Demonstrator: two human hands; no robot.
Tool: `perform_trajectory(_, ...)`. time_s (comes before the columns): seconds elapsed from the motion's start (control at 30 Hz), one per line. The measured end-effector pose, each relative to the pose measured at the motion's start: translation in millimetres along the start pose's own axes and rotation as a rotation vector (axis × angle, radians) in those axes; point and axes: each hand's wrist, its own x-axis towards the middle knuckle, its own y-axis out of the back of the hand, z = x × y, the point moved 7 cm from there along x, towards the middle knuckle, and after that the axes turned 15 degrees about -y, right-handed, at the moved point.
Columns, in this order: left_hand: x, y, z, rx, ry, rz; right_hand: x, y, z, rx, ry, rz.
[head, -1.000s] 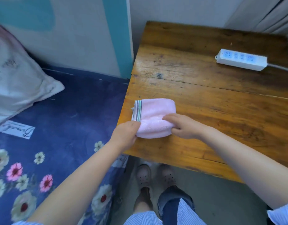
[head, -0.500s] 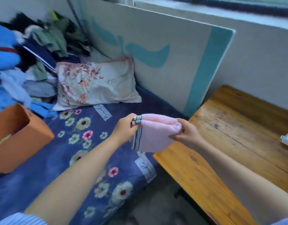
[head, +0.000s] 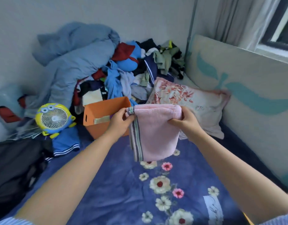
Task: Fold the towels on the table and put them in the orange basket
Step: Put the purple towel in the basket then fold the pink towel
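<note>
We hold the folded pink towel (head: 155, 135) up over the bed (head: 117, 189) — left hand (head: 119, 122) and right hand (head: 185, 121) each pinching a top corner — just beside the orange basket (head: 101, 117).

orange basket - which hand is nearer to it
Left. The left hand pinches the towel at its striped corner, right in front of the basket. The right hand holds the towel's other corner, farther right, toward the pillow.

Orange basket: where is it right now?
In the head view the orange basket sits on the bed, left of centre, between the yellow fan and the floral pillow.
</note>
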Motion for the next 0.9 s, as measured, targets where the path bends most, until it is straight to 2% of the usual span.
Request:
perform_trajectory(0.1,6.2,49.9,-28.5,-0.035,0.068,0.147,15.3,-56.0,-18.6,0.041,0.015,-0.051)
perform_trajectory(0.23,15.5,93.3,-63.5,0.048,0.096,0.271,43.9,-116.1,-31.6,0.035,0.024,-0.115)
perform_trajectory(0.4,42.1,111.7,-106.9,0.066,0.118,0.326,94.8,-158.5,-33.7,-0.005,0.023,-0.171)
perform_trajectory(0.57,89.0,119.6,-158.2,0.17,0.173,0.314,166.9,-188.9,-30.9,-0.019,0.003,-0.23)
perform_trajectory(0.8,182.4,133.1,-219.5,0.326,0.245,0.33,284.6,-228.5,-49.3,-0.121,0.055,-0.252)
perform_trajectory(0.9,216.7,140.2,-242.8,0.317,0.24,0.353,327.3,-247.0,-58.2,-0.147,0.087,-0.265)
